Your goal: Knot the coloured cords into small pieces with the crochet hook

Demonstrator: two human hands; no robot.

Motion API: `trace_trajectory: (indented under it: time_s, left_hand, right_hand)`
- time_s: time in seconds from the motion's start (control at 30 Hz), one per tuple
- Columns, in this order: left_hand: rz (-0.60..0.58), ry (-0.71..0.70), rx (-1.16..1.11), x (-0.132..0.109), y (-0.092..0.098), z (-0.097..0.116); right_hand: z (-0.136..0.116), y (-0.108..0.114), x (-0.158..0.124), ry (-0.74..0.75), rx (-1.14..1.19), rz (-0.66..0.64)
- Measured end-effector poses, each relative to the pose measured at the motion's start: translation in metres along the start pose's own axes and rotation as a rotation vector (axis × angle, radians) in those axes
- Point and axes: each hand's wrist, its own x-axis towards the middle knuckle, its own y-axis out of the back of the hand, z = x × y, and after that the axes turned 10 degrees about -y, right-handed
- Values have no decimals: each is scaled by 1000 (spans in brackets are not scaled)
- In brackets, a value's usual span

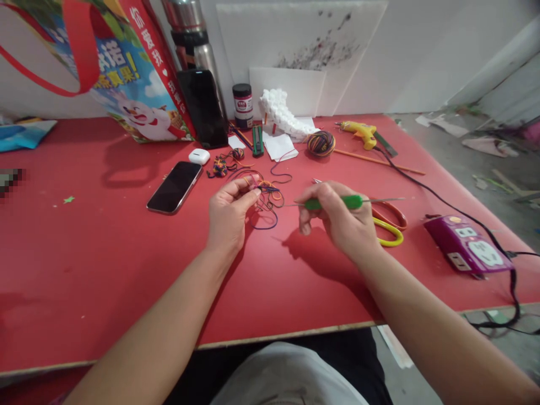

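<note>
Between the thumb and fingers of my left hand (231,211) is a loose tangle of multicoloured yarn (268,191), with orange, purple and dark loops hanging out. My right hand (337,216) grips a green-handled crochet hook (353,202); its thin metal shaft points left toward the yarn, and another thin metal end sticks out to the right. Whether the tip touches the yarn I cannot tell. A strand runs back toward the yarn ball (321,144). Scissors with red and yellow handles (392,233) lie partly hidden behind my right hand.
Left of my hands lies a phone (175,187), with a white earphone case (199,156) behind it. A yellow glue gun (358,133) and a purple power strip (468,243) with black cable lie right. A gift bag (143,107), flask and dark jar (242,106) stand behind on the red table (105,270).
</note>
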Motion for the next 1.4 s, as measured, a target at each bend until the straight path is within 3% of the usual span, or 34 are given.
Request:
trace_trajectory:
  time_s: [0.27, 0.67, 0.93, 1.23, 1.4]
  left_hand:
    - [-40, 29, -1, -1, 1, -1]
    - [-125, 50, -6, -4, 1, 2]
    - [-205, 59, -23, -6, 1, 2]
    - [-342, 62, 41, -13, -3, 12]
    - [-328, 64, 15, -13, -3, 15]
  right_hand:
    - [-1, -13, 1, 98, -112, 34]
    - [10, -11, 2, 47, -156, 68]
    - [18, -12, 3, 119, -142, 24]
    - [21, -12, 6, 87, -179, 22]
    - [12, -12, 9, 83, -212, -22]
